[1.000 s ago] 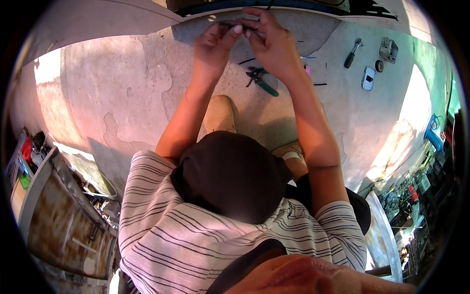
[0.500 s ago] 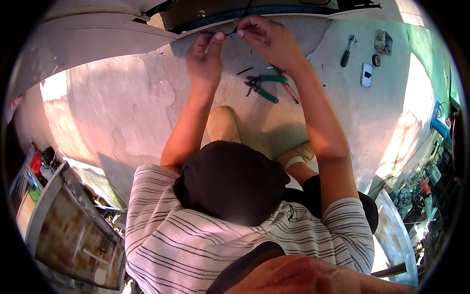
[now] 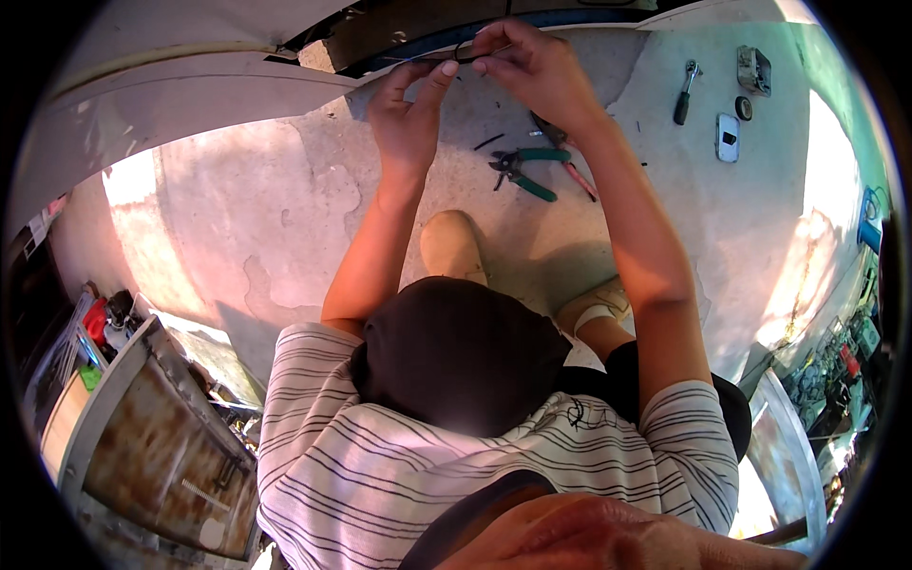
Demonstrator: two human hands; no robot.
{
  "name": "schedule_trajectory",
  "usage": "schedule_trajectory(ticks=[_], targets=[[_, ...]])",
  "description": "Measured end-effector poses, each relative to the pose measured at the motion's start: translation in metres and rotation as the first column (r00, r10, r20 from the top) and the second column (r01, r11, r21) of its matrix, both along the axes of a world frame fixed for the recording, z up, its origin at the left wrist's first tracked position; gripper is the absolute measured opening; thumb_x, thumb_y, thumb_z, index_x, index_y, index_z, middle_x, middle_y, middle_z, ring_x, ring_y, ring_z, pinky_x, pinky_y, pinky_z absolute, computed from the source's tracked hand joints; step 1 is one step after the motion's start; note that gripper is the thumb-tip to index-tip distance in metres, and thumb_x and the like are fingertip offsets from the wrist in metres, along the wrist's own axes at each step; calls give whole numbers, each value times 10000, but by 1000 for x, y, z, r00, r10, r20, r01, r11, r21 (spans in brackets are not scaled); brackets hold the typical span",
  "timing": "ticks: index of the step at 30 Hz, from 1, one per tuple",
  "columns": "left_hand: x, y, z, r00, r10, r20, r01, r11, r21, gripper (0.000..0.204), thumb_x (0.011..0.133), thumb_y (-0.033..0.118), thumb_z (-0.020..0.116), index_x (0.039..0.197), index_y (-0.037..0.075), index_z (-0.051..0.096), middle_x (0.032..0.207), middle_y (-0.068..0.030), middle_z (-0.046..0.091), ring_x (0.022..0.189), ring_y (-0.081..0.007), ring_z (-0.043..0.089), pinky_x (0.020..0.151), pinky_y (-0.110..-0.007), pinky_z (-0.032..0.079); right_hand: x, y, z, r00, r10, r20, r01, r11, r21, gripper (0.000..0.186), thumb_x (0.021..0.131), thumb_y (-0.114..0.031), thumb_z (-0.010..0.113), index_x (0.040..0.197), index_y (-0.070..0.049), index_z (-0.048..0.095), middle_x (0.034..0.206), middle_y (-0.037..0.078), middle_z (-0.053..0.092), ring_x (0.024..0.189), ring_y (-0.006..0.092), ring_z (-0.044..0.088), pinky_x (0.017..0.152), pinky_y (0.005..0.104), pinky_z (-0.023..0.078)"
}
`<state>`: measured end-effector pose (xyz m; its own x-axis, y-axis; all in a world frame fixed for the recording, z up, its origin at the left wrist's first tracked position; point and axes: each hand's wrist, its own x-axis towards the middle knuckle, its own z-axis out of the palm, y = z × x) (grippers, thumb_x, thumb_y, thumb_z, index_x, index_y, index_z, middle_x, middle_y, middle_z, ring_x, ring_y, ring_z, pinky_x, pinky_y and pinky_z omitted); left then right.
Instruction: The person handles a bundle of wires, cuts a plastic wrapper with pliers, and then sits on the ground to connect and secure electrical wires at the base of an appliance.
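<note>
Both my hands are raised close together at the top of the view, below the edge of a white panel. My left hand (image 3: 410, 119) pinches a thin dark wire (image 3: 465, 60) between thumb and forefinger. Fine strands, one pale blue and one reddish, stick out past those fingers to the left. Just to the right, my right hand (image 3: 537, 76) is closed on the same wire, which curves into a small loop between the hands. On the floor below lie green-handled wire cutters (image 3: 537, 157), jaws apart, beside a red-handled tool (image 3: 580, 182) partly hidden by my right forearm.
A ratchet (image 3: 683, 100), a white phone (image 3: 728, 138), a black tape roll (image 3: 743, 107) and a grey metal box (image 3: 754, 70) lie at the right. The white panel (image 3: 218, 100) spans the upper left. Rusty panel (image 3: 157, 437) at lower left; cluttered parts (image 3: 850, 370) far right.
The whole view has shifted slightly, so the floor things sit farther right. My hands stay pinched on the wire; the coloured strands beyond my left fingers now show.
</note>
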<state>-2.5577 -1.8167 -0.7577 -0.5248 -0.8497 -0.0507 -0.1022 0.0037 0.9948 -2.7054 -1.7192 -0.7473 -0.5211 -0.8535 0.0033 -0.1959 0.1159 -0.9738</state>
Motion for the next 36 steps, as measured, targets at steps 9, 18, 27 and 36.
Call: schedule_trajectory(ticks=[9,18,27,36], targets=[[5,-8,7,991,104,-90,-98,993,72,236,866,200,758,990,6,709,921,-29,672,906,-109,596,856,-253,457,-6,11,2,992,-13,-125,22,997,75,233,853,-61,683,1075,-56,609,950,81,706,852,188,710,752,315,557],[-5,-4,13,993,-86,78,108,936,-336,123,876,150,730,905,30,725,898,-64,676,903,-170,596,849,-279,448,27,16,39,981,-108,-164,91,990,-104,324,897,-16,550,1212,-94,559,1026,96,668,741,190,681,677,306,532],[-36,-22,7,964,-245,-104,259,953,160,260,926,198,688,1124,47,614,993,-42,643,943,-154,587,851,-294,455,16,16,-5,966,-218,136,221,975,-4,170,940,-194,635,1014,-45,674,789,67,696,689,116,674,633,274,519],[-102,-100,-74,971,202,128,-123,882,-454,381,929,251,626,1266,90,549,1126,-108,622,1091,-263,585,899,-387,473,-4,11,-23,889,-306,340,316,948,28,229,934,-204,656,1033,-4,706,792,66,720,701,90,672,661,238,536]])
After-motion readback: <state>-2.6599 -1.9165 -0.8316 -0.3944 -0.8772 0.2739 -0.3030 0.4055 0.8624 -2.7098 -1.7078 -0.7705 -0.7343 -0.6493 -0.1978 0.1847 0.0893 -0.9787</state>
